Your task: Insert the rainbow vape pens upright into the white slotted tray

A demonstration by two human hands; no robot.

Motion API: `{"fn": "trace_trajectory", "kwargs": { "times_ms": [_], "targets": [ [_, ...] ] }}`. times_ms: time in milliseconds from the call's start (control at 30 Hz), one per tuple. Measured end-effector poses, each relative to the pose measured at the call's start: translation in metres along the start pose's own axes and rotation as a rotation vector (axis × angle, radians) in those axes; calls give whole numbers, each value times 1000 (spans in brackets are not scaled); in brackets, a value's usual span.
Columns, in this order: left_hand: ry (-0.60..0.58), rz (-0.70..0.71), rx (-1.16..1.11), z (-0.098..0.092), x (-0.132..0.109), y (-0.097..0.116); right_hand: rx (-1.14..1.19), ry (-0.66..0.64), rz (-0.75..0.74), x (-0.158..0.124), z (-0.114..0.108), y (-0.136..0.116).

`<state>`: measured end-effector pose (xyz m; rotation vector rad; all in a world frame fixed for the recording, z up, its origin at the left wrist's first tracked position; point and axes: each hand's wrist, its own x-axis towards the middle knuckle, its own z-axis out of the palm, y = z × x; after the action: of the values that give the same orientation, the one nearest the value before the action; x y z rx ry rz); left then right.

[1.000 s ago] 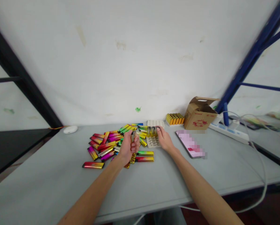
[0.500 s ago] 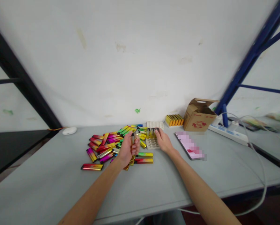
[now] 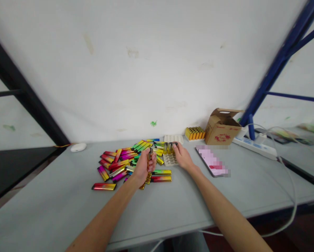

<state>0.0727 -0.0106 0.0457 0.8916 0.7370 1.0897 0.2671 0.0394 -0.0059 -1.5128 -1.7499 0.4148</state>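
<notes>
A heap of shiny multicoloured lighters (image 3: 120, 159) lies on the grey table (image 3: 54, 206). My left hand (image 3: 143, 168) is closed around a gold lighter (image 3: 149, 154), held upright above the heap. My right hand (image 3: 182, 157) rests on a cream slotted tray (image 3: 169, 159), fingers pinched on a lighter standing in it beside two other upright lighters (image 3: 167, 147). A second cream tray (image 3: 174, 139) lies just behind.
A tray of yellow lighters (image 3: 195, 133) and an open cardboard box (image 3: 222, 127) stand at the back right. A phone (image 3: 211, 161) lies right of my hand. A white power strip (image 3: 256, 147) with cables runs along the right. A white oval object (image 3: 78, 147) sits far left.
Both hands stay almost where they were. The left hand with its lighter has dipped slightly; the view has shifted a little.
</notes>
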Motion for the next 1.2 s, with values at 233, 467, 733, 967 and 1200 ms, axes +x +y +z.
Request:
{"fn": "trace_trajectory", "kwargs": {
  "times_ms": [233,467,733,967,1200],
  "targets": [
    [31,4,-7,-1,0,0,-32,-13,-3,-1,0,0],
    [64,12,-16,0,1,0,-21,-21,3,-1,-1,-2],
    [27,-30,-5,2,-1,0,-32,-19,-9,-1,-1,-3],
    [-12,-58,-51,5,-3,0,9,2,-7,0,1,0],
    [-20,43,-172,5,-1,-4,170,280,-70,8,2,8]
  ]
}}
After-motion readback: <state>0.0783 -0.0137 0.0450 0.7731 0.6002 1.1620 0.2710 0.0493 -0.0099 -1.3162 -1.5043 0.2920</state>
